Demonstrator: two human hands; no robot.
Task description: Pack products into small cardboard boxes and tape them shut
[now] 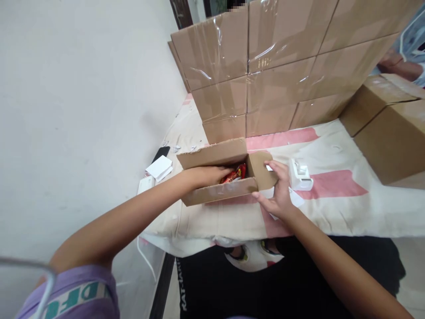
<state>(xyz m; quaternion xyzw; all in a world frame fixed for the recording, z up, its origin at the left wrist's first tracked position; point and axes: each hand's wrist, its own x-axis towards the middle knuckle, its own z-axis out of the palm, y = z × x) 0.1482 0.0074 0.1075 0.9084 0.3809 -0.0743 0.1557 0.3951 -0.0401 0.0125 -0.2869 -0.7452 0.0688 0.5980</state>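
Note:
An open cardboard box (pixel 217 195) lies on the cloth-covered table, its flaps spread. Inside it are red shiny packets (pixel 236 173). My left hand (pixel 212 175) reaches into the box against the packets; its fingertips are partly hidden, so its grip is unclear. At the box's right end, my right hand (pixel 278 190) has thumb and fingers apart around the end flap (pixel 264 172). A small white piece shows by its fingertips. Just right of that hand stands a white tape dispenser (pixel 300 175).
Taped cardboard boxes (pixel 279 84) form a wall behind the open box. More boxes (pixel 392 133) stand at the right, near another person's arm (pixel 400 66). White cards (pixel 159 167), a black object (pixel 162 153) and a white device (pixel 145 184) lie at the left.

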